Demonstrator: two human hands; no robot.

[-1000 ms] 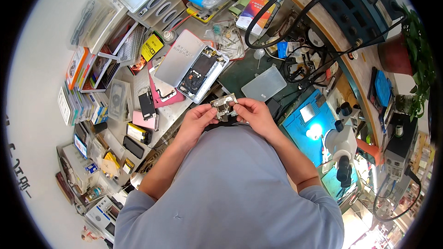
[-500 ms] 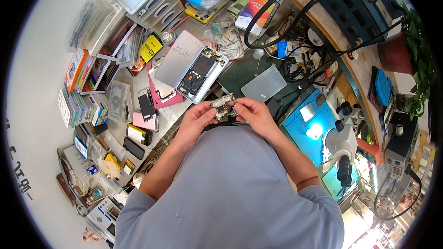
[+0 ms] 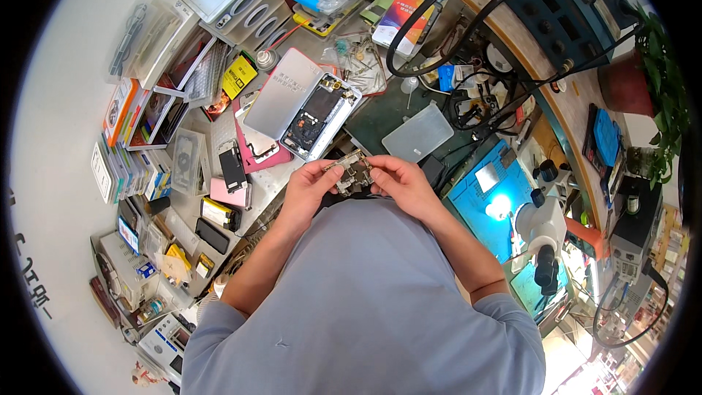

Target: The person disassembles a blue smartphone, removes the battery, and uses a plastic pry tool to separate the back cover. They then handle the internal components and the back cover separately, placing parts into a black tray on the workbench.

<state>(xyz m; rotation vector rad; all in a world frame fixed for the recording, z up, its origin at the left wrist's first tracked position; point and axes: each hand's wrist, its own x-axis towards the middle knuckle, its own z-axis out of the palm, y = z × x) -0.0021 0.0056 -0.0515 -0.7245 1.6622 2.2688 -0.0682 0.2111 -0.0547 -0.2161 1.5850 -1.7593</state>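
Between my two hands is a small phone circuit board (image 3: 354, 172), irregular in outline, with metallic and dark patches. My left hand (image 3: 314, 186) pinches its left edge between thumb and fingers. On the opposite edge, my right hand (image 3: 400, 181) grips it the same way. The board is held just in front of my shirt, over the bench's near edge. Beyond it lies an opened phone housing (image 3: 319, 118), its dark inside facing up, next to a silver-grey panel (image 3: 284, 91).
A translucent flat case (image 3: 417, 133) lies beyond my right hand. To the right are a blue work mat (image 3: 491, 189) under a bright lamp spot and a white microscope (image 3: 540, 230). Clear drawers (image 3: 245, 7) stand far left; a thick black cable (image 3: 395, 47) loops at the back.
The board has been turned in my fingers, so its face shows at another angle. Both hands have shifted only slightly.
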